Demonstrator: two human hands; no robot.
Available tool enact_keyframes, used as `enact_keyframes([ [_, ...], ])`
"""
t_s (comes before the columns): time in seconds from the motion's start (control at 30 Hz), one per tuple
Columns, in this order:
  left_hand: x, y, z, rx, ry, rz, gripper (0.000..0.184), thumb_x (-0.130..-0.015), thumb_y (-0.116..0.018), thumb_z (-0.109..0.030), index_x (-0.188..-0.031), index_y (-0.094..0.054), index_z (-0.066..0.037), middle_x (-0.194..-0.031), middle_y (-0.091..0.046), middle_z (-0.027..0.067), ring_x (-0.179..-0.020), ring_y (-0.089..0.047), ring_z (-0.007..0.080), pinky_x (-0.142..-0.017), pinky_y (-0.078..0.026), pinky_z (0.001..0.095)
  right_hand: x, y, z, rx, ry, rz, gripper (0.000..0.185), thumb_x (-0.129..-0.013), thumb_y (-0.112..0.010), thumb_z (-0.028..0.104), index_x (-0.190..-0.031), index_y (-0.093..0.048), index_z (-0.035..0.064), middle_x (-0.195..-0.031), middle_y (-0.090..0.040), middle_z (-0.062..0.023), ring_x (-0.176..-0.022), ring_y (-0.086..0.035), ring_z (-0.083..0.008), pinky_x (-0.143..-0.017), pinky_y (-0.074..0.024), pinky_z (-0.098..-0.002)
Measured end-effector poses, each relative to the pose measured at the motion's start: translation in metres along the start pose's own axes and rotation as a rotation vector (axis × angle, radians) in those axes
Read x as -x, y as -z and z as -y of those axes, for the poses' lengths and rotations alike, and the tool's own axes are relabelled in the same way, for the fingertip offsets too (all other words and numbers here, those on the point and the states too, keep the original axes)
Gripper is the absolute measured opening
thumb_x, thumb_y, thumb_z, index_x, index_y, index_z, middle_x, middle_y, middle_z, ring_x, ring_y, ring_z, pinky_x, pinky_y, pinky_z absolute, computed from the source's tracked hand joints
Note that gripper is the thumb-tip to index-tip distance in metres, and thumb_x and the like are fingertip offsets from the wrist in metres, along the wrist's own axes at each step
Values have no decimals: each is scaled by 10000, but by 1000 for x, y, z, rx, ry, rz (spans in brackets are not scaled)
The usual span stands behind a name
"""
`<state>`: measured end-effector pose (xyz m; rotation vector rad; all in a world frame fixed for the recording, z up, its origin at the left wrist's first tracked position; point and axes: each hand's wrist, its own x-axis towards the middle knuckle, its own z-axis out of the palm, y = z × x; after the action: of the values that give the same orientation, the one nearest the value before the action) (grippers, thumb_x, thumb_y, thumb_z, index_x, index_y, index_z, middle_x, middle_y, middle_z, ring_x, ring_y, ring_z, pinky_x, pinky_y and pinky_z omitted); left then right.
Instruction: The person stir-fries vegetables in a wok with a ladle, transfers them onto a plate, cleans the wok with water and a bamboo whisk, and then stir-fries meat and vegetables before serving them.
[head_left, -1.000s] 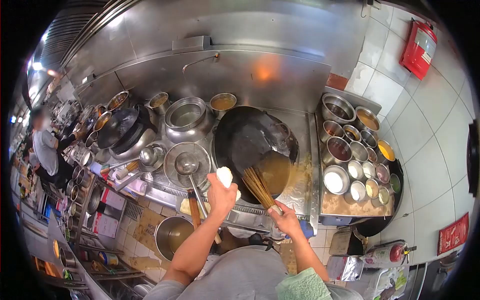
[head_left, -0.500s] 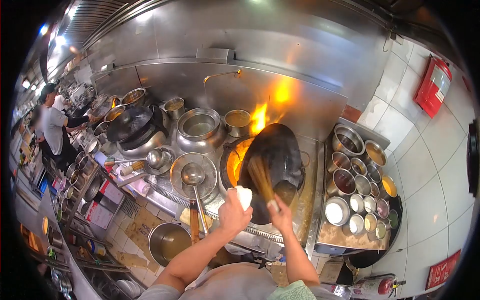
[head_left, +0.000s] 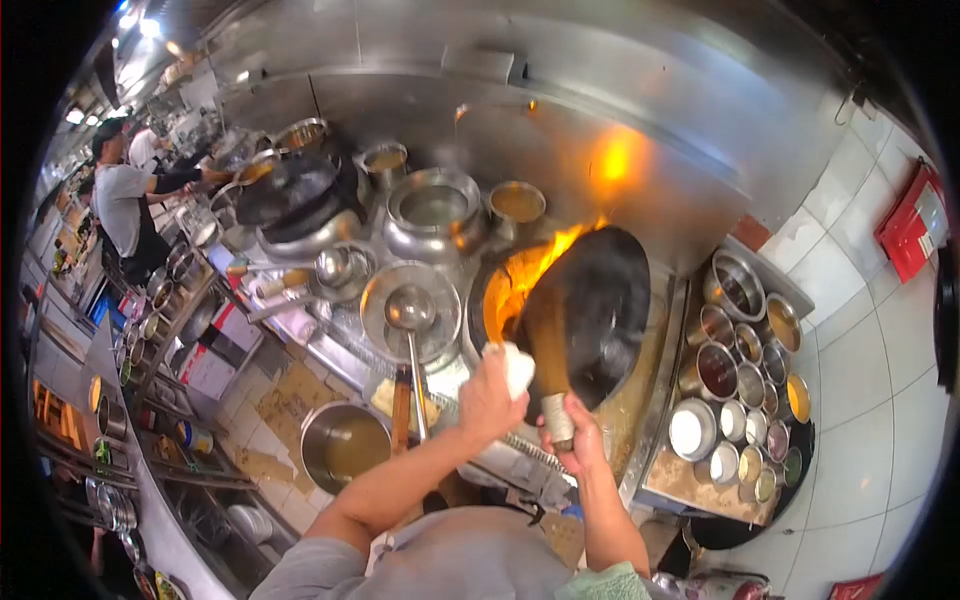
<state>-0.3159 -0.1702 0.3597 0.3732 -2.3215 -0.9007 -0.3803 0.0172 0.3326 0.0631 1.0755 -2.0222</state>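
My left hand is closed round a white cloth at the near left edge of the black wok. The wok is tipped up to the right over a burner with orange flames at its left. In my right hand is the pale handle of a bamboo brush; its bristles, blurred, lie against the inside of the wok. Left of the wok, a ladle rests in a round strainer.
Sauce and seasoning containers crowd the right counter. A second wok and pots stand on the left of the range. Below is a large pot of liquid. A co-worker stands far left.
The wok has gone from lying flat to tipped up, and flames now show beside it. The brush has moved with it. The view has shifted, bringing the stove's left side further into sight.
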Motion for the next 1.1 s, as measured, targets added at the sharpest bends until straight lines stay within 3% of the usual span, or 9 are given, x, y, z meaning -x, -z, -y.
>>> enact_keyframes([
  [0.17,4,6,38,54,465,64,599,-809,-725,-193,-1267,-382,-17,-986,-657,331,-894,-651,535,-809,-504,594,35,94,8,536,-286,-175,360,-1015,-604,303,-1333,-589,135,-895,-696,-164,-611,-650,-237,-434,-479,-358],
  [0.3,36,-6,69,132,646,-23,569,-809,-709,-189,-1214,-369,21,-1009,-658,338,-953,-652,520,-853,-510,551,-9,164,121,1084,140,-554,313,-994,-629,352,-1138,-715,87,-730,-677,-81,-413,-584,-181,-343,-437,-297],
  [0.57,39,-98,69,292,984,-111,627,-806,-736,-242,-1243,-352,-6,-1070,-659,310,-1002,-664,480,-908,-503,528,-53,3,304,967,964,-528,560,-1046,-516,344,-1552,-431,119,-912,-678,-113,-576,-619,-159,-472,-490,-291],
  [0.77,31,-136,68,458,1042,-147,650,-818,-730,-231,-1276,-321,-17,-1140,-622,295,-1073,-649,444,-944,-492,509,-213,36,293,1150,793,-550,516,-1045,-465,430,-1485,-518,168,-797,-640,-149,-444,-579,-219,-400,-467,-350],
  [0.83,29,-128,66,455,1067,-122,655,-823,-731,-239,-1275,-314,-14,-1137,-619,294,-1095,-644,440,-953,-488,503,-280,79,219,1348,633,-564,530,-1039,-453,470,-1423,-554,120,-760,-647,-166,-411,-575,-245,-379,-461,-366],
  [0.87,29,-130,69,451,1044,-139,659,-820,-732,-240,-1275,-313,-14,-1132,-619,299,-1092,-644,450,-951,-489,507,-299,90,175,1393,252,-540,550,-1031,-453,497,-1379,-567,86,-793,-683,-202,-449,-621,-269,-394,-482,-379],
  [0.93,31,-141,76,433,1036,-170,664,-811,-738,-244,-1269,-314,-19,-1121,-625,312,-1074,-645,475,-943,-491,521,-350,162,61,1899,787,-259,572,-1026,-479,475,-1426,-547,72,-776,-692,-223,-468,-653,-299,-379,-488,-430],
  [0.97,34,-149,83,421,1050,-182,666,-806,-744,-246,-1264,-315,-23,-1114,-631,321,-1059,-647,489,-937,-493,531,-256,45,40,1529,176,-243,575,-1024,-525,408,-1488,-497,68,-773,-685,-199,-453,-639,-273,-359,-477,-399],
  [1.1,32,-157,84,407,1069,-158,669,-801,-756,-248,-1258,-321,-23,-1110,-644,334,-1044,-651,505,-931,-501,540,-164,33,64,1623,-87,20,508,-977,-641,369,-1364,-634,39,-797,-695,-181,-504,-653,-276,-446,-532,-400],
])
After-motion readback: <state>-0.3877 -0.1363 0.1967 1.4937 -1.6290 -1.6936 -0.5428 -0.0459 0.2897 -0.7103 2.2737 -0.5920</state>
